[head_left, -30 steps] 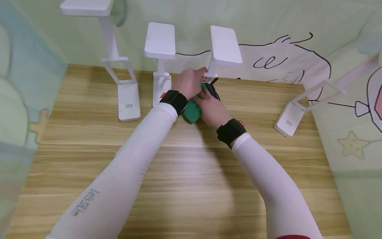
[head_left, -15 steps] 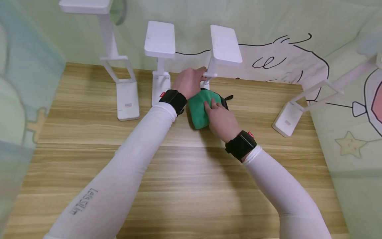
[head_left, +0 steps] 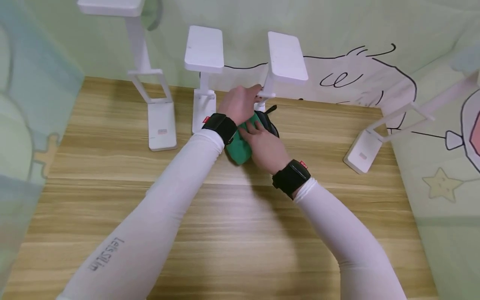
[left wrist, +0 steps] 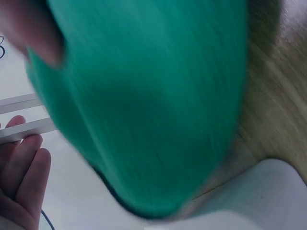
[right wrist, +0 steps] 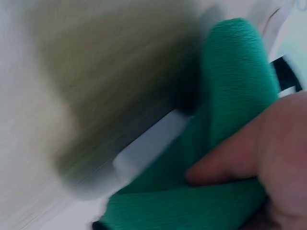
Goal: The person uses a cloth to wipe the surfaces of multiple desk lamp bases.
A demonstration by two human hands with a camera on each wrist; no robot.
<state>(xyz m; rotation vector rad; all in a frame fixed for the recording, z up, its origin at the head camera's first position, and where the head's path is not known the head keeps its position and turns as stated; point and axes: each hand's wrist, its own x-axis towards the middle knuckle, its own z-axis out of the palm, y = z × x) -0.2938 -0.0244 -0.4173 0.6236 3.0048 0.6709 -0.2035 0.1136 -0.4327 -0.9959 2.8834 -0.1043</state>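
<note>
My left hand (head_left: 238,104) holds the bracket of the third white desk lamp (head_left: 288,56) from the left. In the left wrist view, its fingertips (left wrist: 29,160) curl at a thin white bar (left wrist: 36,127) of that lamp. My right hand (head_left: 268,148) grips a green fabric pouch (head_left: 238,150) with black edging and a black pull tab (head_left: 271,109). The right wrist view shows the thumb (right wrist: 230,163) pressed into a fold of the cloth. The pouch overlaps the lamp's base, hiding most of it; a white edge (right wrist: 151,143) shows beside the green.
Left of my hands stand two more white lamps, one close by (head_left: 204,50) and one farther left (head_left: 162,125). Another lamp (head_left: 363,151) stands at the right. All are on the wooden tabletop (head_left: 232,233), with a printed cloth wall (head_left: 337,25) behind.
My right hand first drew back and right with the pouch spread flatter, then moved forward and left, bunching it against the lamp. My left hand stays on the lamp.
</note>
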